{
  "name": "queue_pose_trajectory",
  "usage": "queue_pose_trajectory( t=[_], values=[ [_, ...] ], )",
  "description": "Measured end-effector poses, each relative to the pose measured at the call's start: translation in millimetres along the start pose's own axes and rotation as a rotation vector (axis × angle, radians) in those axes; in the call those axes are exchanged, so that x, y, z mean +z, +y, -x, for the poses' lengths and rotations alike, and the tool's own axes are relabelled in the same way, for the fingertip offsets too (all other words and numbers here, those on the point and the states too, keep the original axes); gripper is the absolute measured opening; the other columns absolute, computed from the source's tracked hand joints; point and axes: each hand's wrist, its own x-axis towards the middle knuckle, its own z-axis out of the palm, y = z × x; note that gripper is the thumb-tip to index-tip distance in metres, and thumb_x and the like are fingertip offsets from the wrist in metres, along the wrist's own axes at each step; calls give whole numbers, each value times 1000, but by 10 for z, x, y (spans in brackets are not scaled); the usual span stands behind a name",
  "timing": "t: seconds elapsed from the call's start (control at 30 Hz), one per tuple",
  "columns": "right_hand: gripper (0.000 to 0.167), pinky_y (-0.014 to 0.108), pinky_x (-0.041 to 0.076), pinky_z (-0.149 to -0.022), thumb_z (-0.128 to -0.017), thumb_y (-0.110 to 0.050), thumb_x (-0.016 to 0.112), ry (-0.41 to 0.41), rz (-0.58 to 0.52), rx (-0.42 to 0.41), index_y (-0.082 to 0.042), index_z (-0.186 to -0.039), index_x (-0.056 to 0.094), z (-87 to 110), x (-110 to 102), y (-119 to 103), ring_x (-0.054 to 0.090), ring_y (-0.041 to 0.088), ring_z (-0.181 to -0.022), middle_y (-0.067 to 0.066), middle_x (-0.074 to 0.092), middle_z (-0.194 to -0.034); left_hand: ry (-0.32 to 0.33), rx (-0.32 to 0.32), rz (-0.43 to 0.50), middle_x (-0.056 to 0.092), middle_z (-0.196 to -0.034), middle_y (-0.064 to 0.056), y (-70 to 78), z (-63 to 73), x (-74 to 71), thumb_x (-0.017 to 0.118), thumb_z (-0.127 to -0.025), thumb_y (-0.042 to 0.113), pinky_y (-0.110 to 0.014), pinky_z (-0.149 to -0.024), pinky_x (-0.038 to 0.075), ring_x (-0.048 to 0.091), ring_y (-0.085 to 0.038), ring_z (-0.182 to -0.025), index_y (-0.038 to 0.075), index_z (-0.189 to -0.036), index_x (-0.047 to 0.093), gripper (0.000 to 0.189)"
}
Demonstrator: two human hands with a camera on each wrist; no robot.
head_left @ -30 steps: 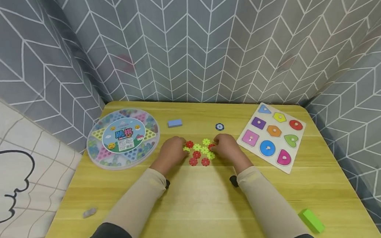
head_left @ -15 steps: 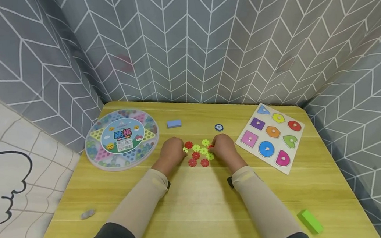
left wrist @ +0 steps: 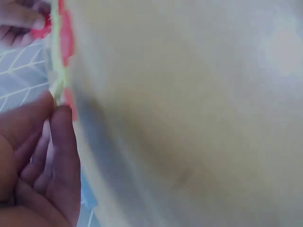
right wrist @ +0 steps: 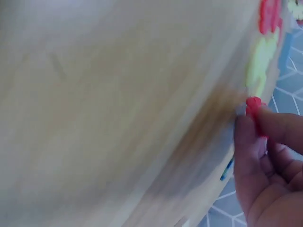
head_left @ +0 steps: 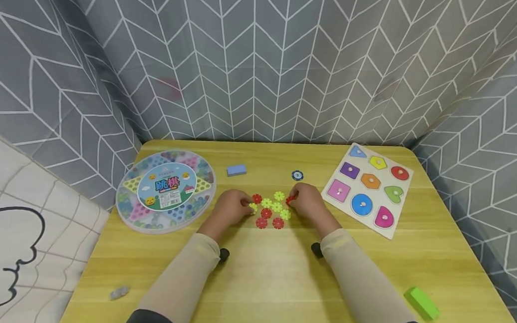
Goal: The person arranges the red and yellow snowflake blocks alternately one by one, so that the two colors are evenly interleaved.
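Flower-shaped discs (head_left: 277,207), red and yellow-green, lie in a loose cluster on the wooden table, left of the numbered chip (head_left: 297,175) and closer to the person than it is. Several lie very near one another or touch.

At the cluster's edge farther from the chip, the left hand (head_left: 232,208) pinches a yellow-green disc (head_left: 253,208) between thumb and fingertip; whether that disc is off the wood I cannot tell. Just on the person's side of the chip, the right hand (head_left: 308,200) pinches a red disc (right wrist: 254,109) between thumb and forefinger, its rim standing out past the fingertips.

To handle these well, I would keep each pinch light and at the rim, since pieces this thin probably slip or flick if squeezed hard. Moving one hand at a time, with the knuckles outside the cluster, should spare the loose discs a nudge. Any disc let go should be lowered flat and released only once it rests.

Farther out, the blue block (head_left: 236,170) lies left of the chip, with the round game box (head_left: 124,203) beyond it on that side. The shape puzzle board (head_left: 359,174) lies right of the chip.
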Motion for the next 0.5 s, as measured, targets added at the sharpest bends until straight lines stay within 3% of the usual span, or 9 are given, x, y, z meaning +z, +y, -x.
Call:
queue_pose_trajectory(
  t=[0.1, 0.23, 0.33, 0.5],
  values=[
    [12, 40, 51, -83, -93, -4, 74, -12, -115, -6, -3, -104, 68, 87, -46, 15, 59, 26, -91, 9, 65, -96, -76, -17, 132, 73, -100, 1, -20, 93, -121, 80, -92, 15, -36, -85, 54, 65, -15, -92, 10, -113, 80, 22],
    [13, 36, 54, -76, -91, -2, 76, -94, -233, -105, -3, -102, 70, 315, -26, -100, 64, 23, -88, 7, 66, -96, -205, -55, 289, 74, -108, -1, -48, 319, -291, 79, -92, 11, -35, -79, 57, 69, -15, -88, 10, -112, 81, 19],
    [12, 33, 54, -72, -88, 0, 78, -201, -250, -220, -4, -97, 71, 525, 127, -228, 64, 18, -82, 3, 66, -90, -285, -59, 305, 74, -108, -2, -103, 516, -346, 80, -91, 9, -33, -73, 57, 69, -15, -81, 10, -107, 82, 16],
    [14, 27, 51, -71, -86, 0, 80, -326, -147, -352, -11, -90, 72, 793, 519, -404, 59, 7, -76, -7, 64, -81, -305, -81, 203, 73, -95, 2, -220, 811, -274, 83, -86, 6, -31, -65, 52, 63, -13, -72, 13, -99, 83, 14]
  ],
)
